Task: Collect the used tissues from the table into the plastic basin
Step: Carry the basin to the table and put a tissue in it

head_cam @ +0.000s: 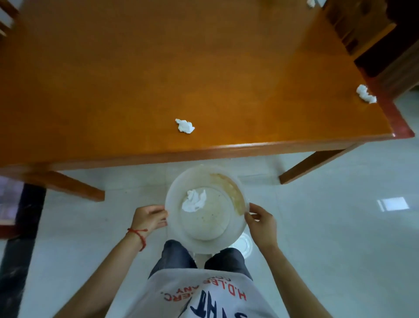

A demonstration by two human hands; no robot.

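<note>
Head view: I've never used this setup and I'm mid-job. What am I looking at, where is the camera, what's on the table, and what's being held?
There is no machine here: a person works with bare hands. The one picture comes from a wide-angle camera on the person's head, looking forward and down, so the edges curve. The left hand and right hand each grip one side of the basin, held in front of the body, short of the table. One tissue is already in the basin. More crumpled tissues lie on the table: one near the front edge, one at the right edge, and one barely visible at the far right corner. A small round lid-like thing lies on the floor.
</note>
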